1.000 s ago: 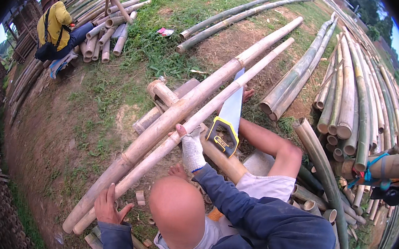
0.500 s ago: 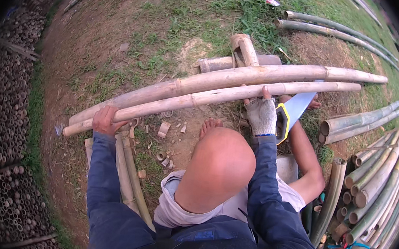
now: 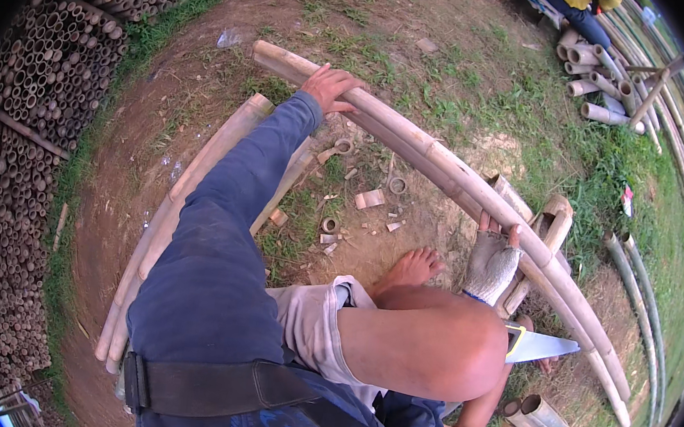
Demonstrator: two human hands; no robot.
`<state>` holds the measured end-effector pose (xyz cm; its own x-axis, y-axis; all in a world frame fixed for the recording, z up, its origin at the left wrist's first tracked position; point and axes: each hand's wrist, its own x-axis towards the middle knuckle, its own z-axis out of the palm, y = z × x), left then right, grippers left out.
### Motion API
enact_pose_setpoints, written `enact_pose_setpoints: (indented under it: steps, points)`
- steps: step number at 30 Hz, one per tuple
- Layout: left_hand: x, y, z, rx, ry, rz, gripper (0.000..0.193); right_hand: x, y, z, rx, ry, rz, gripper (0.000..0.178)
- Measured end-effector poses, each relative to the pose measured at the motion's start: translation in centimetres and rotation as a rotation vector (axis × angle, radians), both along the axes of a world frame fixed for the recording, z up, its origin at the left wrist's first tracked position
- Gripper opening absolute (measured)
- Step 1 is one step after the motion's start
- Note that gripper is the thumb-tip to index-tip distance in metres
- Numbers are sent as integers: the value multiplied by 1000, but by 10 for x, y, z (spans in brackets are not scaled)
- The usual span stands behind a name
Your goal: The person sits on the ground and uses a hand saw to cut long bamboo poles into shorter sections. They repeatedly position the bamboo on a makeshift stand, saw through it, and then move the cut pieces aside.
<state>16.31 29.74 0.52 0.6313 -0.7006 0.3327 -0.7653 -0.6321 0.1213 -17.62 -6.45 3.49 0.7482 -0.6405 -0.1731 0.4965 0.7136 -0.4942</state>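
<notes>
Two long tan bamboo poles run close together, slanting from upper left to lower right. My bare left hand (image 3: 329,89) is closed round one bamboo pole (image 3: 455,168) near its far left end. Further along that pole, my right hand (image 3: 492,261), in a white fingerless glove, has its fingers and thumb curled about it. The other pole (image 3: 603,337) lies beneath, partly covered by the held one. Beside my raised knee is a hand saw (image 3: 547,346) with a yellow and black handle; my leg hides part of it, and what supports it cannot be seen.
Short bamboo supports (image 3: 553,226) stand under the poles. Cut bamboo rings and offcuts (image 3: 370,199) litter the ground by my bare foot. More bamboo poles (image 3: 174,206) lie along my left, with a large stack (image 3: 8,222) beyond. A person (image 3: 580,10) is at the far right.
The view has swung left. My left hand has moved forward relative to my body, still gripping the pole, and the poles now slant away on the left. My right hand stays on the pole.
</notes>
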Motion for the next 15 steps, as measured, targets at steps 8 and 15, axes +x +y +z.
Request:
enact_pose_setpoints:
  steps: [8, 15]
  points:
    - [74, 39, -32, 6, 196, -74, 63, 45, 16, -22, 181, 4, 37, 31]
    - [113, 28, -44, 8, 285, -84, 63, 59, 0, -27, 266, 47, -43, 26]
